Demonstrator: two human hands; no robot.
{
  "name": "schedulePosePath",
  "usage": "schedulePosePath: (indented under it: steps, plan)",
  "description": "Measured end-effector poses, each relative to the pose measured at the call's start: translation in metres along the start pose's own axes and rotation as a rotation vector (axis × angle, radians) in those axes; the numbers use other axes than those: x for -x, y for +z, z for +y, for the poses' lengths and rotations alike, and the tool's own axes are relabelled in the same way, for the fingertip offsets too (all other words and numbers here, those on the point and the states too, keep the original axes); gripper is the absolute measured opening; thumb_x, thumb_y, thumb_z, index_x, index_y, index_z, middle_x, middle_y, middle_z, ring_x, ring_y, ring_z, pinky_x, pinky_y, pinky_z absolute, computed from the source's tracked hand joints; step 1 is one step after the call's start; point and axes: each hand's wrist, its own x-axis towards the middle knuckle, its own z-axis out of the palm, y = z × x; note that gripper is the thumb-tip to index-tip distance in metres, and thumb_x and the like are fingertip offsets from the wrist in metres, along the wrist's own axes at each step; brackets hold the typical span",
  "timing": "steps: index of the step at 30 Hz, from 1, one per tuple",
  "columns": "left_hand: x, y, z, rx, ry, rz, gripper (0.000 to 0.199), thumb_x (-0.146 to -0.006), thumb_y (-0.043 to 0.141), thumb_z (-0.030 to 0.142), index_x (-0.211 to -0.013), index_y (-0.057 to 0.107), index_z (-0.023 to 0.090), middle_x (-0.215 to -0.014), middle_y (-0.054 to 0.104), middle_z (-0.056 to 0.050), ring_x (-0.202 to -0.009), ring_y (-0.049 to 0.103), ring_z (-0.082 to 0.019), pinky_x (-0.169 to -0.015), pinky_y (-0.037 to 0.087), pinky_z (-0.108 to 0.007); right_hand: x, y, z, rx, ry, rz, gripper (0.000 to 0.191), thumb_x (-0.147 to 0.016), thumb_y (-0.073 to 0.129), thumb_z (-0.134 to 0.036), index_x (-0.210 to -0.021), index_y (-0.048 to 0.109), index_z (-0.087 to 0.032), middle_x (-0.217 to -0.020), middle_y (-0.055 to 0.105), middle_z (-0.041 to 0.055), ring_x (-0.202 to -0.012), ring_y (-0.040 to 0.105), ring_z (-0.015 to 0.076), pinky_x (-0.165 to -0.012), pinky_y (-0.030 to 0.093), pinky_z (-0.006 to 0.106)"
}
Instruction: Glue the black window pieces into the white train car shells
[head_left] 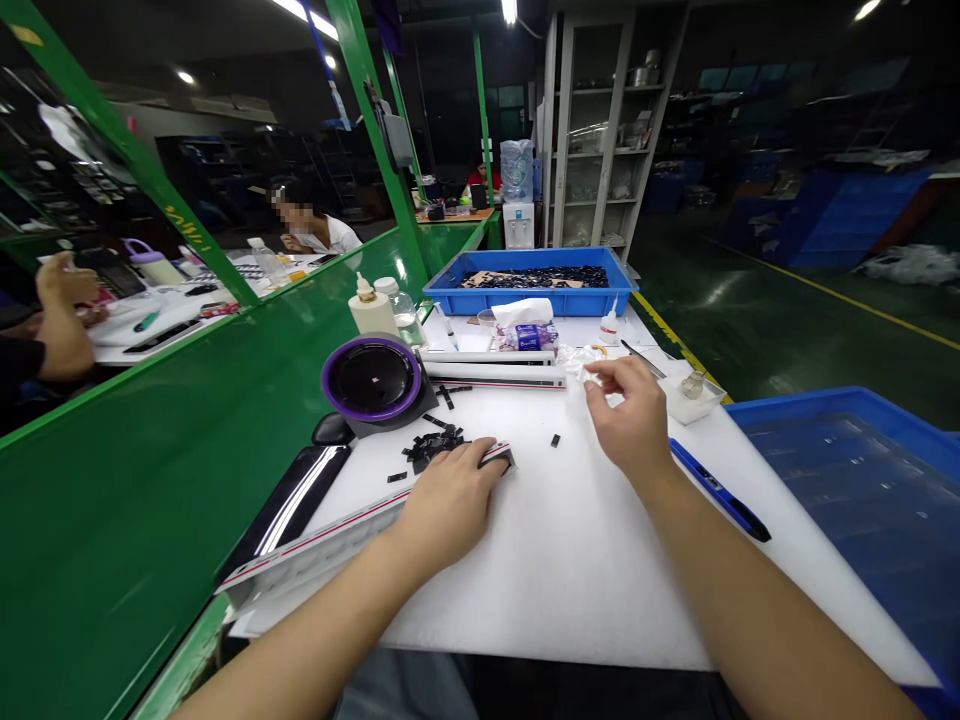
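Note:
My left hand (450, 500) is closed over the far end of a long white rail with a red stripe (322, 543), which slants across the table's left side. Beside its fingers lies a heap of small black pieces (436, 445). Over the table to the right hovers my right hand (631, 412), fingers curled, thumb and forefinger tips close together. What the pinch holds, if anything, I cannot make out. Crumpled clear plastic (577, 358) is just behind those fingertips. One small black piece (555, 440) lies between the two hands.
Two more rails (495, 374) lie behind a purple-rimmed round black dish (372, 378). A blue bin (529, 300) of black parts stands at the back. At right are a blue cutter knife (720, 490) and a blue crate (847, 480). A green partition (150, 500) borders the left.

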Motion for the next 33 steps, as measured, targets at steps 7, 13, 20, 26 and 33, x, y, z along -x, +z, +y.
schedulePosePath:
  steps: [7,13,20,26,33]
  plan:
    - [-0.005,-0.001,-0.003,0.099,-0.041,-0.040,0.042,-0.089,0.040,0.012,-0.121,0.065,0.026,-0.146,0.051,-0.006,-0.127,0.053,-0.029,-0.102,0.048,-0.050,-0.007,0.009,0.031,0.157,0.417,-0.258,0.068,-0.074,0.067,-0.027,-0.138,0.044,-0.020,-0.132,0.059,0.0110,-0.125,0.047,0.0307,-0.104,0.041,0.047]
    - [-0.007,-0.009,-0.007,0.177,-0.051,-0.061,0.043,-0.089,0.040,0.015,-0.122,0.064,0.027,-0.145,0.052,-0.003,-0.126,0.054,-0.028,-0.104,0.048,-0.047,-0.005,0.017,0.035,0.257,0.378,-0.399,0.034,-0.081,0.060,-0.025,-0.114,0.063,-0.017,-0.112,0.069,0.0098,-0.121,0.050,0.0303,-0.102,0.040,0.044]
    - [-0.014,-0.008,-0.019,0.231,-0.032,-0.064,0.044,-0.089,0.040,0.018,-0.122,0.065,0.033,-0.145,0.053,0.001,-0.131,0.051,-0.026,-0.105,0.047,-0.045,-0.006,0.007,0.008,-0.617,0.436,-0.372,0.045,-0.080,0.063,-0.042,-0.119,0.057,-0.020,-0.099,0.068,0.0052,-0.088,0.065,0.0198,-0.078,0.051,0.035]
    - [-0.017,-0.012,-0.025,0.266,-0.032,-0.112,0.044,-0.089,0.042,0.019,-0.123,0.065,0.035,-0.149,0.049,0.002,-0.134,0.048,-0.026,-0.107,0.046,-0.045,-0.005,-0.009,-0.019,-0.931,0.538,-0.479,0.042,-0.079,0.058,-0.040,-0.117,0.053,-0.025,-0.062,0.049,-0.0041,-0.053,0.043,0.0128,-0.050,0.034,0.026]
    - [-0.004,0.002,0.001,0.096,-0.059,-0.002,0.042,-0.089,0.042,0.010,-0.120,0.066,0.026,-0.147,0.051,-0.005,-0.131,0.050,-0.028,-0.102,0.048,-0.050,-0.002,-0.004,-0.022,-1.038,0.640,-0.336,0.023,-0.079,0.057,-0.043,-0.087,0.059,-0.022,-0.057,0.025,-0.0079,-0.045,0.021,0.0090,-0.041,0.022,0.024]
